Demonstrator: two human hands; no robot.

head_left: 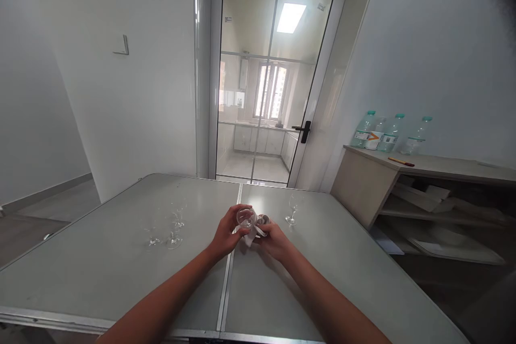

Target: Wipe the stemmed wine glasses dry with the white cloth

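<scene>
Over the middle seam of the table, my left hand [229, 232] is closed around the bowl of a clear stemmed glass [245, 219]. My right hand [277, 240] pinches a white cloth [250, 236] against the foot end of the same glass. The stem is mostly hidden by fingers and cloth. Three more clear stemmed glasses stand to the left, among them one at the front [174, 237] and one at the far left [152, 239]. Another stemmed glass [291, 218] stands upright beyond my right hand.
The grey table [100, 274] has metal edging and a metal seam. At right, a wooden shelf unit [365, 188] carries several plastic bottles [390, 137] and an orange-and-dark pen-like item [401, 162]. Behind the table is a glass door [258, 91] with a black handle [305, 131].
</scene>
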